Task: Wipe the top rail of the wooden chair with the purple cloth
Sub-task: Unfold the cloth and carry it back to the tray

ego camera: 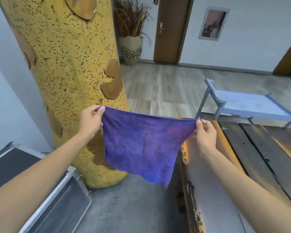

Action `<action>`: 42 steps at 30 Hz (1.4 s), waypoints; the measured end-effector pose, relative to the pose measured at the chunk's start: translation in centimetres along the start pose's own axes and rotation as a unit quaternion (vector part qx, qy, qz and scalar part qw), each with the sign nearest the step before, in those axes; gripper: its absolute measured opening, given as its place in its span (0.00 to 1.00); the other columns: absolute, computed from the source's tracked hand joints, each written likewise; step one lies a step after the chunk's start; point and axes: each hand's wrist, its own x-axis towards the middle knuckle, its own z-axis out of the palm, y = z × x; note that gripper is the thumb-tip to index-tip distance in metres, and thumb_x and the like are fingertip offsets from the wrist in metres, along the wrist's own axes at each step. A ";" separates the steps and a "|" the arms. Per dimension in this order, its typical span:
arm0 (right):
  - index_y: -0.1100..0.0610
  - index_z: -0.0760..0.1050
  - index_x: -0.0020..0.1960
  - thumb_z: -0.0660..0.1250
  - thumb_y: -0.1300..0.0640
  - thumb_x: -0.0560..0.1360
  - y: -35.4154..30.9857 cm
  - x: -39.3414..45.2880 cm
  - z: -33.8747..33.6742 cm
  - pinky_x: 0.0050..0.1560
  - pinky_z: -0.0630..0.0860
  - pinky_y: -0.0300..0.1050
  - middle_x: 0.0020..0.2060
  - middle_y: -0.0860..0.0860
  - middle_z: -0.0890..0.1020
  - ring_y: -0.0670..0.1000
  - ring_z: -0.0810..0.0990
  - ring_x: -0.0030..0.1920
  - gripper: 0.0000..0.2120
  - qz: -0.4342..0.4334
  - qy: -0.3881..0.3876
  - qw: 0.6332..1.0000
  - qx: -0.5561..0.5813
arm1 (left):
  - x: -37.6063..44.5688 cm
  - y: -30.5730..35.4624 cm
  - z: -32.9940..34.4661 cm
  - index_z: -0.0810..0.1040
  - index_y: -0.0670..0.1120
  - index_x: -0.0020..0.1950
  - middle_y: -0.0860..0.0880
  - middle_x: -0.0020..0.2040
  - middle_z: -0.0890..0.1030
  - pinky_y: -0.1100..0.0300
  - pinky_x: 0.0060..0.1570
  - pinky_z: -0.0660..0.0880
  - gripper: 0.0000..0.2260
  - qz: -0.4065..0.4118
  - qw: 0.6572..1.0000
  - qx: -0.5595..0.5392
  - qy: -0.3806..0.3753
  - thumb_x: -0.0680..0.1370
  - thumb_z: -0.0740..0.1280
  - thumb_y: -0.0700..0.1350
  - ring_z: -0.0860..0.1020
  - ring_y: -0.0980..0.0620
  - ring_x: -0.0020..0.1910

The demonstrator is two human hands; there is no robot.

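Cloth first: I see the purple cloth stretched in the air between both hands, its top hem taut and the rest hanging free below the two grips. My left hand has its grip closed on the upper left corner, thumb and fingers pinching the hem. My right hand has its grip closed on the upper right corner the same way. Just behind the left grip stands a speckled yellow pillar. Beyond the right grip, well apart from it, a pale blue chair sits on the wood floor. Under the right forearm runs a dark wooden bench.
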 end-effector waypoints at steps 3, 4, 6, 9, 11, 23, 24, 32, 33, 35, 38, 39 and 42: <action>0.51 0.79 0.47 0.65 0.55 0.83 0.3 5.9 0.6 0.51 0.77 0.57 0.41 0.50 0.83 0.52 0.79 0.42 0.07 0.016 0.024 1.000 -0.001 | 5.4 -0.5 5.2 0.81 0.52 0.41 0.49 0.19 0.75 0.59 0.30 0.73 0.08 -0.021 0.999 -0.016 -0.020 0.80 0.67 0.47 0.72 0.55 0.19; 0.51 0.79 0.46 0.65 0.54 0.83 0.3 7.8 1.0 0.49 0.75 0.54 0.40 0.50 0.83 0.52 0.78 0.41 0.08 0.022 0.032 0.999 0.004 | 7.1 -0.5 6.9 0.80 0.51 0.41 0.49 0.20 0.75 0.58 0.30 0.73 0.08 -0.022 0.999 -0.022 -0.029 0.80 0.67 0.46 0.73 0.54 0.20; 0.52 0.79 0.47 0.65 0.54 0.83 0.5 11.3 1.4 0.48 0.74 0.50 0.40 0.51 0.82 0.50 0.77 0.38 0.07 0.031 0.051 0.998 0.010 | 10.4 -0.3 10.3 0.80 0.50 0.41 0.49 0.21 0.77 0.59 0.30 0.74 0.09 -0.021 0.998 -0.026 -0.049 0.80 0.66 0.44 0.76 0.53 0.21; 0.57 0.79 0.51 0.64 0.55 0.83 1.0 16.2 1.7 0.45 0.75 0.43 0.42 0.51 0.82 0.45 0.79 0.33 0.07 0.029 0.069 0.997 0.003 | 14.5 0.0 15.2 0.81 0.45 0.45 0.50 0.21 0.78 0.62 0.27 0.76 0.07 -0.025 0.997 -0.036 -0.065 0.81 0.66 0.43 0.78 0.55 0.22; 0.58 0.79 0.53 0.64 0.56 0.84 1.3 19.4 2.0 0.38 0.75 0.34 0.40 0.49 0.82 0.41 0.79 0.29 0.07 0.025 0.076 0.997 0.005 | 17.1 0.1 18.1 0.81 0.41 0.49 0.51 0.22 0.79 0.65 0.28 0.76 0.07 -0.029 0.996 -0.049 -0.074 0.82 0.66 0.42 0.79 0.57 0.23; 0.59 0.76 0.55 0.64 0.54 0.84 7.5 42.8 8.1 0.30 0.78 0.37 0.39 0.53 0.83 0.44 0.84 0.31 0.07 0.053 0.042 0.997 0.029 | 35.1 -4.1 36.9 0.78 0.41 0.53 0.41 0.45 0.81 0.64 0.36 0.81 0.06 -0.068 0.988 -0.092 -0.102 0.83 0.64 0.43 0.85 0.54 0.33; 0.58 0.76 0.54 0.64 0.54 0.84 7.9 44.4 8.7 0.30 0.78 0.37 0.40 0.54 0.83 0.45 0.85 0.32 0.07 0.053 0.037 0.998 0.026 | 36.5 -4.4 37.9 0.78 0.41 0.52 0.41 0.45 0.80 0.65 0.35 0.80 0.06 -0.073 0.988 -0.092 -0.100 0.83 0.64 0.43 0.85 0.54 0.33; 0.51 0.76 0.49 0.66 0.54 0.84 10.3 55.5 13.9 0.34 0.82 0.40 0.34 0.46 0.85 0.48 0.88 0.38 0.05 0.060 0.017 0.997 0.049 | 47.0 -7.6 45.7 0.77 0.40 0.52 0.43 0.40 0.80 0.69 0.33 0.77 0.06 -0.093 0.988 -0.086 -0.084 0.83 0.64 0.41 0.85 0.58 0.33; 0.52 0.76 0.49 0.66 0.54 0.84 10.9 57.4 15.0 0.34 0.82 0.40 0.33 0.44 0.86 0.47 0.88 0.38 0.05 0.064 0.014 0.997 0.049 | 49.1 -8.4 46.9 0.77 0.40 0.52 0.44 0.40 0.80 0.69 0.34 0.77 0.06 -0.095 0.988 -0.087 -0.084 0.83 0.64 0.41 0.85 0.58 0.33; 0.54 0.76 0.50 0.66 0.54 0.84 11.9 60.2 16.8 0.34 0.81 0.39 0.32 0.42 0.85 0.47 0.88 0.38 0.05 0.074 0.012 0.996 0.044 | 52.1 -9.6 48.6 0.78 0.42 0.49 0.44 0.41 0.81 0.69 0.35 0.77 0.06 -0.094 0.988 -0.085 -0.087 0.83 0.64 0.42 0.85 0.57 0.34; 0.56 0.77 0.52 0.67 0.54 0.83 13.4 65.6 20.0 0.34 0.81 0.39 0.34 0.44 0.85 0.48 0.88 0.39 0.05 0.082 0.009 0.996 0.032 | 57.5 -11.9 51.7 0.79 0.47 0.44 0.45 0.40 0.81 0.67 0.39 0.79 0.08 -0.095 0.988 -0.080 -0.092 0.83 0.65 0.42 0.86 0.56 0.35; 0.57 0.77 0.53 0.67 0.54 0.83 13.8 67.5 21.1 0.35 0.82 0.40 0.36 0.47 0.85 0.49 0.87 0.39 0.06 0.084 0.007 0.996 0.028 | 59.5 -12.8 52.9 0.79 0.48 0.44 0.46 0.40 0.81 0.66 0.40 0.80 0.09 -0.097 0.988 -0.082 -0.093 0.83 0.64 0.41 0.86 0.56 0.36; 0.57 0.77 0.53 0.66 0.55 0.84 14.8 73.4 24.5 0.36 0.82 0.40 0.42 0.54 0.85 0.48 0.87 0.38 0.05 0.076 -0.003 0.997 0.008 | 65.2 -15.3 56.6 0.78 0.47 0.43 0.47 0.39 0.81 0.63 0.45 0.81 0.10 -0.101 0.987 -0.080 -0.101 0.83 0.63 0.39 0.86 0.57 0.36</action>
